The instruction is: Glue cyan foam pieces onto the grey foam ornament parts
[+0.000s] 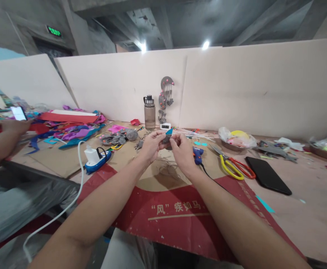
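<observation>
Between my fingertips, above the middle of the table, is a small grey felt piece (pixel 167 139) with a blue pointed bit (pixel 169 132) at its top. My left hand (pixel 151 146) pinches it from the left. From the right, my right hand (pixel 182 149) has thumb and fingers closed at its edge. Fingers hide part of the piece, so its full shape is unclear. Below my hands lies a loose loop of thin string (pixel 169 169). Just right of my right hand rests a blue glue gun (pixel 198 154) with a black cord.
Scissors with yellow and red handles (pixel 233 168) and a black phone (pixel 267 175) lie right. A power strip (pixel 98 161) with a white cable sits left, near felt scraps (pixel 76 127). Behind stand a bottle (pixel 149 115) and a grey hanging ornament (pixel 165 98). Another person's hand (pixel 13 127) is far left.
</observation>
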`<state>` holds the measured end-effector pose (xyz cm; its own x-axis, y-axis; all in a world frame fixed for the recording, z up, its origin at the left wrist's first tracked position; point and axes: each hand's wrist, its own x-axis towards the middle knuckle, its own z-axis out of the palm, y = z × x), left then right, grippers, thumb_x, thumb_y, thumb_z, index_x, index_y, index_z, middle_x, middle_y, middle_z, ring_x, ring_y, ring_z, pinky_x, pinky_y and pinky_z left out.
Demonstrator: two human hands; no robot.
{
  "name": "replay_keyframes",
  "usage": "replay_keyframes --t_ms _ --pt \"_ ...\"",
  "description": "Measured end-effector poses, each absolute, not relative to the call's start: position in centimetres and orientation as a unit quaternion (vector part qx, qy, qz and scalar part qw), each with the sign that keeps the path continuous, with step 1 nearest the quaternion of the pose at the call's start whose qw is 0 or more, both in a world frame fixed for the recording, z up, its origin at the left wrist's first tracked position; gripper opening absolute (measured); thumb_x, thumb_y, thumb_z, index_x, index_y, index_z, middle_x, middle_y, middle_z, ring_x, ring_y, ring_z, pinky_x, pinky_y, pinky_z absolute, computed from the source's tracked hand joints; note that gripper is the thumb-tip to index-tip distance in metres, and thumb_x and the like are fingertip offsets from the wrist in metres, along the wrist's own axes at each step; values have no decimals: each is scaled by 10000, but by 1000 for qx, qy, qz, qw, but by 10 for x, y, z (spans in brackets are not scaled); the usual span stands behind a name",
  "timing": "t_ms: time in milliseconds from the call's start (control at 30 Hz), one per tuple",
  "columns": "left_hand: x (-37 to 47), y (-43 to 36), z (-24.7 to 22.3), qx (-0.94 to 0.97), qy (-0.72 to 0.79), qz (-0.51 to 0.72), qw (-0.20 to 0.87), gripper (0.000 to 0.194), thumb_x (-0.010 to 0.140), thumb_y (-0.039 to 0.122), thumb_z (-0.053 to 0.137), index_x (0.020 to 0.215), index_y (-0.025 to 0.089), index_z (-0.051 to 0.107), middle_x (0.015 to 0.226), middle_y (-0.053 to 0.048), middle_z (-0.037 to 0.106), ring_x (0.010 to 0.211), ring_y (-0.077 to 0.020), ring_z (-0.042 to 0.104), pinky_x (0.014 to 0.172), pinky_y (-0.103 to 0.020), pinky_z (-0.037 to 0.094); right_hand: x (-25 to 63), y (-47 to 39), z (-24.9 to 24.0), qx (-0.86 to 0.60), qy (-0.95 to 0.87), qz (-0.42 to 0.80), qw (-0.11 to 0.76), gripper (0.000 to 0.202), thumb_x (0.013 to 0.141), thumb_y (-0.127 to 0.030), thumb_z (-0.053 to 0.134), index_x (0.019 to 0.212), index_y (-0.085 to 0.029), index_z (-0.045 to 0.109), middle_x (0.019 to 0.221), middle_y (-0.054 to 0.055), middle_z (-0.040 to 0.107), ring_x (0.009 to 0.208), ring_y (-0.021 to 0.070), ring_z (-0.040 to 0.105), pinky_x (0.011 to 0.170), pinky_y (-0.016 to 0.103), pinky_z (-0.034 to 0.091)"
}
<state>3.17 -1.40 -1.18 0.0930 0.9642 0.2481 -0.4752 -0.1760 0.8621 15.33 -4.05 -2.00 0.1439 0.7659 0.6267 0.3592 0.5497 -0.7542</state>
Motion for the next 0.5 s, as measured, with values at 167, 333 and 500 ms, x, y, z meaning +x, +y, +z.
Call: replay_keyframes --t_ms 167,333,500 --pt "33 -17 -10 456 261 615 588 227 654 243 772 747 148 588 752 -1 654 705 -116 641 784 -358 582 157 -40 -18 -425 -626 155 635 60 825 -252 523 849 -204 549 749 -10 535 662 143 453 655 277 375" --pt "34 -19 -11 464 248 616 587 231 654 250 776 748 151 590 790 -12 669 746 -134 662 791 -366 585 160 -38 -16 -412 -604 177 659 70 832 -273 527 849 -205 535 760 -15 530 679 138 461 669 272 382" --pt "35 -19 -11 468 249 615 583 244 637 245 792 741 143 596 800 -17 667 764 -144 669 780 -360 591 161 -35 -15 -423 -584 215 659 99 823 -290 526 878 -212 551 712 -35 489 634 132 424 629 266 367"
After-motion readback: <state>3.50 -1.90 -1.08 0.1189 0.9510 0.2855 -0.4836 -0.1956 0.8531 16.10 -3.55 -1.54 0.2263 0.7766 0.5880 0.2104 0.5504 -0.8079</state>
